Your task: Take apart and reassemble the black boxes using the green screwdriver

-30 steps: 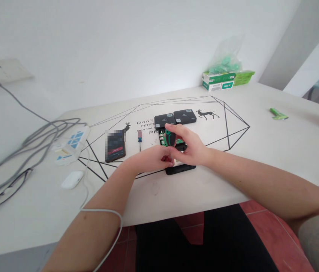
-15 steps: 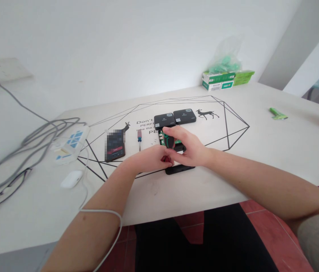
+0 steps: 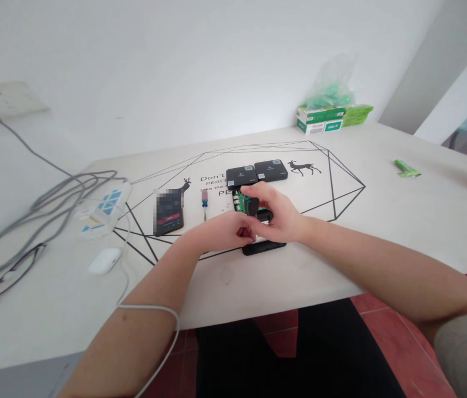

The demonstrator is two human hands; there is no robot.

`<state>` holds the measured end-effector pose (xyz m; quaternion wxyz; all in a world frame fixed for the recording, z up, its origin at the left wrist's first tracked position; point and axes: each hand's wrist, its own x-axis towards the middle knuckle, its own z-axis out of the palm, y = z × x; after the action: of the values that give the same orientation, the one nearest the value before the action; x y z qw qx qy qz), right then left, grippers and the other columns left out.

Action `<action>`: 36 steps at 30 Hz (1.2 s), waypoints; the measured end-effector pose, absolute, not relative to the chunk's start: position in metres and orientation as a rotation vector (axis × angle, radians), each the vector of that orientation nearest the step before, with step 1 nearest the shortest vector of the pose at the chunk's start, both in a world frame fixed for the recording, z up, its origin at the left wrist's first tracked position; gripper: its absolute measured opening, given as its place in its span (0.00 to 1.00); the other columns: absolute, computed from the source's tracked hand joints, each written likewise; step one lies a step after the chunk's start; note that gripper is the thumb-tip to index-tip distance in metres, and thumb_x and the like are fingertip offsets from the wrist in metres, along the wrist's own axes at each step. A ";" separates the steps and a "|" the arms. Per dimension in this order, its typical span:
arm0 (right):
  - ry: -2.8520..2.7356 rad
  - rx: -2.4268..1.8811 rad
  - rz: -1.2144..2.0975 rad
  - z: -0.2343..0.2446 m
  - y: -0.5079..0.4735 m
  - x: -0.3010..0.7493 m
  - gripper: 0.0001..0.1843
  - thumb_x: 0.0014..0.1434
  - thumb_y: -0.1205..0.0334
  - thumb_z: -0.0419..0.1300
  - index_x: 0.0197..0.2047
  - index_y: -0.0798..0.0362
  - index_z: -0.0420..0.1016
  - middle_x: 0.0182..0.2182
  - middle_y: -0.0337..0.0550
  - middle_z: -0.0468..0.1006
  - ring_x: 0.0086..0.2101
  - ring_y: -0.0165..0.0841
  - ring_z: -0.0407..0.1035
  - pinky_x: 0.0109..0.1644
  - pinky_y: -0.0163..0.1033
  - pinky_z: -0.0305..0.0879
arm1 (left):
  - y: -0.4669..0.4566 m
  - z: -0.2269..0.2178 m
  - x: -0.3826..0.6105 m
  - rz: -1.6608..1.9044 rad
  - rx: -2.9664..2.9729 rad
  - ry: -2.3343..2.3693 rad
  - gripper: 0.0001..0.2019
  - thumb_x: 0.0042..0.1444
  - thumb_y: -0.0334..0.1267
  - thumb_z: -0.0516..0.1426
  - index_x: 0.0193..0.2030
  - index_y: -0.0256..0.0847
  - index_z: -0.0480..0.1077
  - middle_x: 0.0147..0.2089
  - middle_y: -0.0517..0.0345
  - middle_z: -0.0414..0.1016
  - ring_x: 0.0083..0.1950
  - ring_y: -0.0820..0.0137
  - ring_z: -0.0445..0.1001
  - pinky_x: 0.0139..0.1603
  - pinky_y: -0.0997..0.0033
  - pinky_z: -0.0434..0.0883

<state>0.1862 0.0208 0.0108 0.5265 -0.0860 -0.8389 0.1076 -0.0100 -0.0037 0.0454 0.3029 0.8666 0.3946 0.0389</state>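
My right hand (image 3: pixel 279 213) is wrapped round the thick green-and-black handle of a screwdriver (image 3: pixel 252 207), held above an opened device. The device's green circuit board (image 3: pixel 238 204) shows beside the handle; the screwdriver's tip is hidden. Against the near side of the board, my left hand (image 3: pixel 231 229) has its fingers curled in, close to the right thumb. What those fingers grip, if anything, is hidden. A black casing part (image 3: pixel 263 249) lies on the table just below both hands. Tiny loose pieces that look like screws (image 3: pixel 225 207) lie left of the board.
Two closed black boxes (image 3: pixel 240 177) sit behind the board. To the left are a second screwdriver (image 3: pixel 204 199), a phone (image 3: pixel 171 215), a power strip (image 3: pixel 106 210) and a white earphone case (image 3: pixel 105 261). A white cable (image 3: pixel 150 307) crosses my left forearm. Green boxes (image 3: pixel 320 119) stand at the back.
The screwdriver handle and the right fingers round it have shifted slightly to the right, showing a little more of the board. My left hand stays almost where it was.
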 end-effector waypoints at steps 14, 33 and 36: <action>-1.982 -0.197 0.333 0.011 0.021 0.186 0.32 0.66 0.67 0.59 0.71 0.44 0.59 0.54 0.51 0.76 0.45 0.36 0.74 0.34 0.36 0.79 | -0.002 0.044 -0.010 0.107 2.267 1.068 0.04 0.53 0.32 0.60 0.28 0.41 0.69 0.26 0.62 0.71 0.30 0.70 0.68 0.32 0.69 0.63; -1.990 -0.219 0.415 0.004 0.024 0.184 0.31 0.70 0.57 0.61 0.72 0.42 0.57 0.48 0.47 0.71 0.43 0.36 0.71 0.40 0.42 0.81 | 0.002 0.038 -0.015 0.059 2.313 1.118 0.05 0.52 0.31 0.57 0.26 0.42 0.68 0.29 0.59 0.73 0.33 0.68 0.71 0.32 0.68 0.63; -1.986 -0.217 0.395 0.005 0.024 0.184 0.32 0.70 0.58 0.62 0.72 0.42 0.57 0.48 0.47 0.71 0.43 0.37 0.72 0.41 0.43 0.81 | 0.002 0.038 -0.015 0.077 2.324 1.086 0.04 0.51 0.31 0.57 0.27 0.42 0.68 0.30 0.59 0.73 0.33 0.68 0.71 0.32 0.69 0.63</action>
<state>0.1843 0.0235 0.0054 0.5250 -0.0907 -0.8300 0.1651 -0.0150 0.0024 0.0378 0.2838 0.8683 0.4058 0.0289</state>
